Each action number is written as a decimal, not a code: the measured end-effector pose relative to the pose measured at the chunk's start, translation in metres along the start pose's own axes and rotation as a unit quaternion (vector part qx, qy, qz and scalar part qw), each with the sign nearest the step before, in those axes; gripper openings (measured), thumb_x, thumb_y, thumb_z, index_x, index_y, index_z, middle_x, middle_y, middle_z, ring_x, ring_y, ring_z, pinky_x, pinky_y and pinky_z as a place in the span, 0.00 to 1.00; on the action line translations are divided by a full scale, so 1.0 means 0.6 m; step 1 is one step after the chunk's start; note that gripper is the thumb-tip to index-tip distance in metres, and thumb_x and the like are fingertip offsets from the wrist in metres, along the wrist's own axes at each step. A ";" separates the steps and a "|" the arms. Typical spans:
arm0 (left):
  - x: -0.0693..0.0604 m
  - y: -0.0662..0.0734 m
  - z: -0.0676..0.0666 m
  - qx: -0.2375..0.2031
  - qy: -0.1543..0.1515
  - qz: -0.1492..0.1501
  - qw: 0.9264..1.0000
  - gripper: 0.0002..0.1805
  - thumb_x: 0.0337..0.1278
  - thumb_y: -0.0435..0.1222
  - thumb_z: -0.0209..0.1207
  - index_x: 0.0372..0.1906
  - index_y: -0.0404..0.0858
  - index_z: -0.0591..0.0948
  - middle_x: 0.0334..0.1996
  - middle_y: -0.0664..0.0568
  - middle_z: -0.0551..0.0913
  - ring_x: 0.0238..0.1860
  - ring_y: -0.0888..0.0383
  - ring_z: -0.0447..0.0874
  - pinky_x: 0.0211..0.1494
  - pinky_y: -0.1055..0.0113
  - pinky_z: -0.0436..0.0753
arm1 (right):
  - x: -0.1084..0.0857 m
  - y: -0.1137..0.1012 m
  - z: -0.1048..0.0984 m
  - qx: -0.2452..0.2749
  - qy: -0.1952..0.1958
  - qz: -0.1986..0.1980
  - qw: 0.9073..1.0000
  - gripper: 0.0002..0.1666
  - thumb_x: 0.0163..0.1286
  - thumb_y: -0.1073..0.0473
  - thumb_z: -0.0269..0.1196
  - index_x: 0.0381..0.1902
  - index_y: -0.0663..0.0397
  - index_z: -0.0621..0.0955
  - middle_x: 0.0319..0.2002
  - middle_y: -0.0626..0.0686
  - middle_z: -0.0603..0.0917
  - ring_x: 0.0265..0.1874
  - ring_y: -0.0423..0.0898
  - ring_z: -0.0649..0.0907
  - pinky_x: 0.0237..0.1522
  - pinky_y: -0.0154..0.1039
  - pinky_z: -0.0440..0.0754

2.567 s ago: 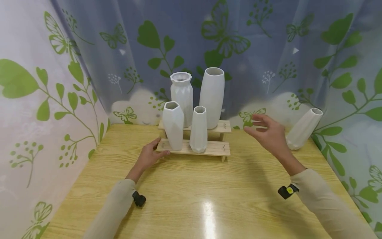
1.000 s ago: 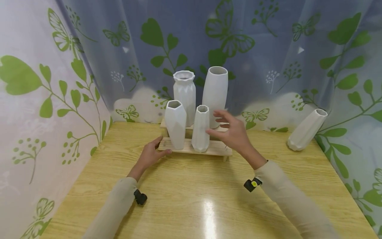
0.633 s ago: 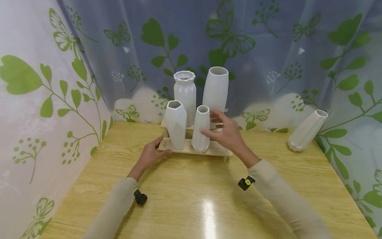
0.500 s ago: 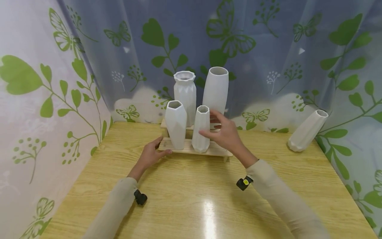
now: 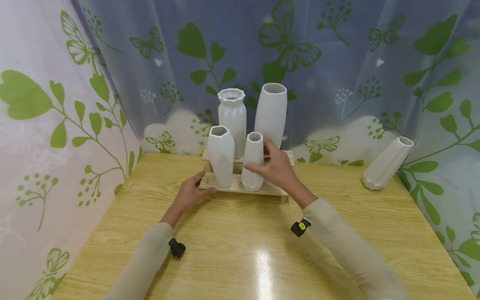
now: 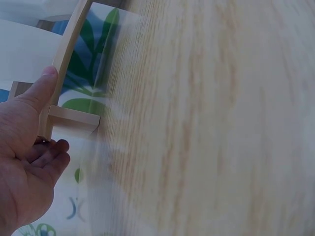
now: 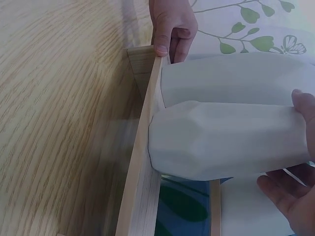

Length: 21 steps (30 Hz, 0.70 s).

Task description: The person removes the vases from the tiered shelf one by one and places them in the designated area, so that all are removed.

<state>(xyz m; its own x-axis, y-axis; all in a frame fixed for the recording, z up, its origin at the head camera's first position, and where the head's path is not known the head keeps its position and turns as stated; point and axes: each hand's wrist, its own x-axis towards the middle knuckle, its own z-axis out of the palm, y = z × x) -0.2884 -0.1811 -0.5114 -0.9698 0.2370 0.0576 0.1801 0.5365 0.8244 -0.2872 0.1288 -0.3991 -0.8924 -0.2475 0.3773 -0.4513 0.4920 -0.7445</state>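
Four white vases stand upright on a two-step wooden stand (image 5: 271,188). On its lower step are a faceted vase (image 5: 221,156) at the left and a narrow vase (image 5: 253,164) right of it. My left hand (image 5: 187,195) grips the lower step's left end, its thumb along the front edge; the left wrist view shows the hand (image 6: 24,162) at the stand's end (image 6: 74,118). My right hand (image 5: 275,166) is around the narrow vase, thumb on its front and fingers behind its right side. In the right wrist view the thumb touches this vase (image 7: 221,140) near its top.
On the upper step stand a ruffled-rim vase (image 5: 232,121) and a tall smooth vase (image 5: 271,114). A fifth white vase (image 5: 386,164) leans at the table's back right by the curtain. The wooden table (image 5: 232,241) extends in front, with patterned curtains (image 5: 225,37) around it.
My right hand has moved left from beside the stand to the narrow vase, and its thumb now lies across the vase's front. My left hand has stayed on the stand's end.
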 end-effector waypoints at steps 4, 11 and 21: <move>0.000 0.001 -0.001 0.003 -0.001 0.001 1.000 0.53 0.59 0.53 0.71 0.80 0.32 0.58 0.78 0.37 0.60 0.74 0.36 0.66 0.69 0.46 0.75 | 0.003 -0.003 0.003 0.004 0.005 0.002 1.000 0.49 0.60 0.47 0.78 0.74 0.50 0.68 0.57 0.59 0.83 0.52 0.55 0.85 0.50 0.54 0.87; 0.000 -0.002 -0.002 0.003 0.000 0.007 1.000 0.53 0.59 0.53 0.71 0.80 0.32 0.58 0.78 0.37 0.60 0.73 0.35 0.66 0.68 0.45 0.76 | 0.004 -0.004 0.003 0.006 0.010 0.002 1.000 0.44 0.61 0.48 0.78 0.71 0.52 0.73 0.56 0.59 0.84 0.53 0.55 0.86 0.51 0.53 0.87; 0.001 -0.004 -0.001 0.009 -0.003 0.009 1.000 0.55 0.58 0.56 0.70 0.80 0.31 0.58 0.78 0.36 0.59 0.73 0.35 0.65 0.69 0.44 0.75 | 0.002 -0.001 0.004 0.012 0.010 0.008 1.000 0.43 0.61 0.48 0.77 0.70 0.52 0.74 0.57 0.58 0.84 0.52 0.56 0.86 0.50 0.54 0.87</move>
<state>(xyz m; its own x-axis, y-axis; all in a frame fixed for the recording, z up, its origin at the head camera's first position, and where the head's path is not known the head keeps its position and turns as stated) -0.2897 -0.1827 -0.5131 -0.9654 0.2513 0.0695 0.2008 0.5466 0.8130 -0.2881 0.1264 -0.3994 -0.8992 -0.2237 0.3760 -0.4374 0.4753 -0.7634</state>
